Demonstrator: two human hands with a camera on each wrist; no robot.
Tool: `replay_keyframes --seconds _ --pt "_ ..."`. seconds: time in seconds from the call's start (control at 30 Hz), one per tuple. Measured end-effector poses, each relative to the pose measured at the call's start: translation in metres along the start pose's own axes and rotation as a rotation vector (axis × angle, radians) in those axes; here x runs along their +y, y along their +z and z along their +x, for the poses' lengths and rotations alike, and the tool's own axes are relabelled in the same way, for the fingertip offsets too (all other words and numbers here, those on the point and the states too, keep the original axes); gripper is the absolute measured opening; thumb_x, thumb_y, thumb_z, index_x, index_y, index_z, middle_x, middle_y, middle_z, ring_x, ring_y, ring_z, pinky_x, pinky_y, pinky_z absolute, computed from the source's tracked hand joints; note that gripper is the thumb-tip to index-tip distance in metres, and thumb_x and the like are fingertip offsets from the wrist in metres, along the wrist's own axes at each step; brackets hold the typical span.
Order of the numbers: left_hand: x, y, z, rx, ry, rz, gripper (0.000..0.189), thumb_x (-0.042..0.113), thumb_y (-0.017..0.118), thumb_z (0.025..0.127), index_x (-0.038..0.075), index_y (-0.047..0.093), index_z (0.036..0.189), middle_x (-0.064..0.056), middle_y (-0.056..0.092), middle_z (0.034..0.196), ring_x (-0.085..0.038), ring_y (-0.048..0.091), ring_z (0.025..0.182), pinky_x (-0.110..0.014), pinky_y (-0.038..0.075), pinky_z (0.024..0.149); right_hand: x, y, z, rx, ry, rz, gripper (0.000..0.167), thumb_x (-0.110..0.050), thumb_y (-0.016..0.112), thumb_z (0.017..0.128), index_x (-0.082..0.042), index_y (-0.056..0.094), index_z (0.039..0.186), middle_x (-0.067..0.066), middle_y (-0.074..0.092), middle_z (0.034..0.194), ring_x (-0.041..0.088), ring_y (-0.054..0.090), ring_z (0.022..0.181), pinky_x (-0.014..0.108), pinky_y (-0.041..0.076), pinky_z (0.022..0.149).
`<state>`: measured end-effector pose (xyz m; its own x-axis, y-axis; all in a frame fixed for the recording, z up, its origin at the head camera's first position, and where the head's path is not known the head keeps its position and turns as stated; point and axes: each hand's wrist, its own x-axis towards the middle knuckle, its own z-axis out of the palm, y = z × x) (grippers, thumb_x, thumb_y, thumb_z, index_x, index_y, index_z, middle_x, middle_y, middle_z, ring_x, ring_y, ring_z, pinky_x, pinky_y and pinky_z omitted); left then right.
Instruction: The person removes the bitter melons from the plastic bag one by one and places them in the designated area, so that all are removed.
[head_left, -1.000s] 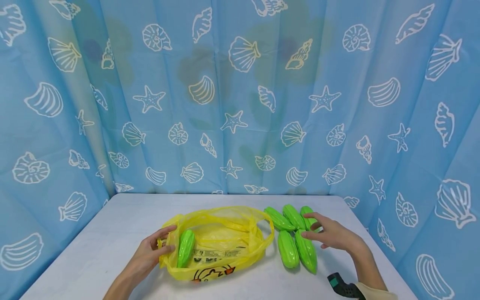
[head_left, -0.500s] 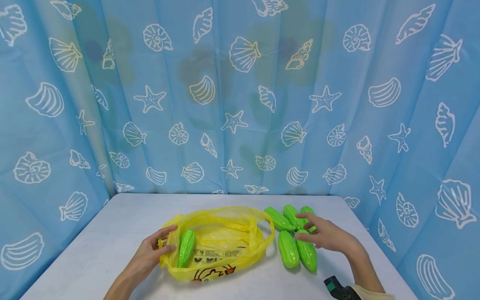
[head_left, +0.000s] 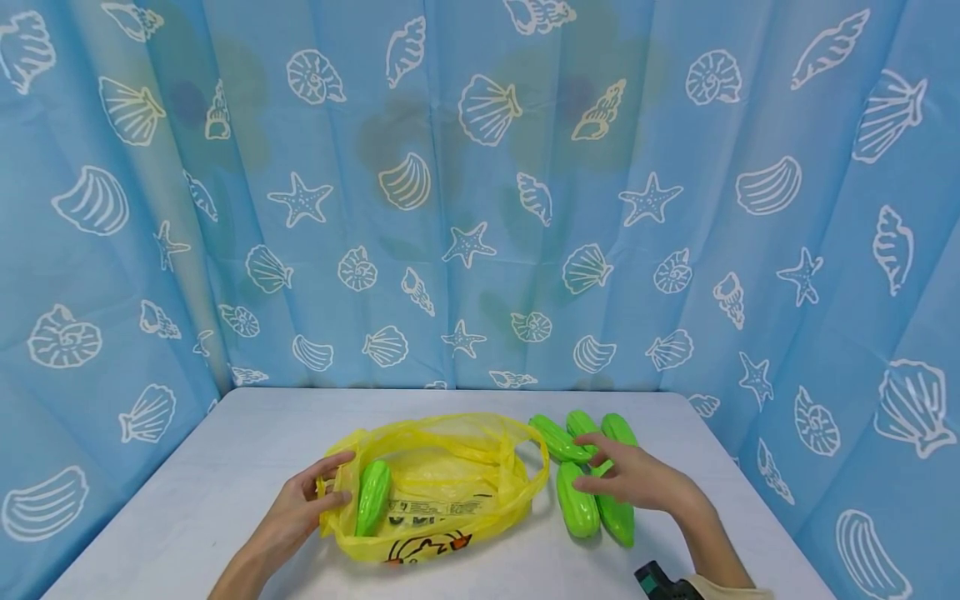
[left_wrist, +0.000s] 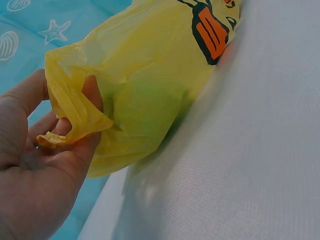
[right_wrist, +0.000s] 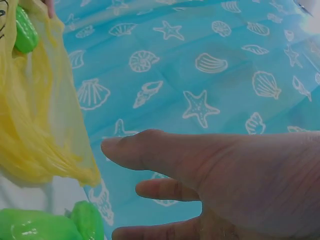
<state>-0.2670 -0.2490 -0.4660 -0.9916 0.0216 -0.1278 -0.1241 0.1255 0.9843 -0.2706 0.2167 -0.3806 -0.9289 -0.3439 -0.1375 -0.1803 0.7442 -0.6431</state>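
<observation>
On the table lies a yellow plastic bag (head_left: 487, 529), its mouth spread wide. My left hand (head_left: 296, 500) grips the bag's left edge, and in the left wrist view the fingers curl round the bunched film. Inside, against the left wall, rests one glossy green ridged vegetable (head_left: 372, 497), cucumber-like in shape. Several more such vegetables (head_left: 577, 500) are grouped to the right of the bag. Over that group my right hand (head_left: 637, 475) hovers with parted fingers and holds nothing. It partly covers the vegetables behind it.
A white-covered table (head_left: 255, 433) carries everything. Behind and on both sides hangs a blue curtain (head_left: 480, 317) with white shell prints. A dark wrist device (head_left: 663, 583) is strapped near the right sleeve. The bag's loop handle (head_left: 536, 454) reaches toward the green group.
My right hand has moved left over the green vegetables, from the group's right side toward its middle. My left hand and the bag have stayed in place.
</observation>
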Motion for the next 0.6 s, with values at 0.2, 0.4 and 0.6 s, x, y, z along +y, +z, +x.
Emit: replay_keyframes --seconds 0.2,0.4,0.6 --pt "0.001 0.0 -0.001 0.011 0.0 0.01 0.066 0.012 0.072 0.084 0.018 0.047 0.145 -0.013 0.042 0.134 -0.023 0.049 0.112 -0.029 0.056 0.088 -0.004 0.008 0.004 -0.019 -0.013 -0.008 0.071 -0.043 0.075 0.083 -0.013 0.048 0.142 0.013 0.063 0.116 0.026 0.063 0.099 0.044 0.056 0.08" --pt "0.001 -0.001 -0.001 0.007 0.004 0.007 0.066 0.011 0.072 0.085 0.017 0.046 0.146 -0.013 0.042 0.135 -0.023 0.049 0.112 -0.029 0.056 0.087 -0.01 0.013 0.004 -0.026 -0.013 -0.003 0.068 -0.041 0.075 0.083 -0.014 0.049 0.14 0.015 0.062 0.118 0.027 0.064 0.099 0.045 0.056 0.08" --pt "0.001 -0.002 -0.002 -0.007 0.013 0.005 0.066 0.011 0.071 0.086 0.017 0.045 0.146 -0.013 0.041 0.136 -0.022 0.048 0.111 -0.027 0.055 0.086 -0.014 0.017 0.005 -0.023 -0.014 -0.052 0.066 -0.044 0.075 0.082 -0.018 0.052 0.138 0.013 0.064 0.117 0.026 0.066 0.099 0.045 0.056 0.082"
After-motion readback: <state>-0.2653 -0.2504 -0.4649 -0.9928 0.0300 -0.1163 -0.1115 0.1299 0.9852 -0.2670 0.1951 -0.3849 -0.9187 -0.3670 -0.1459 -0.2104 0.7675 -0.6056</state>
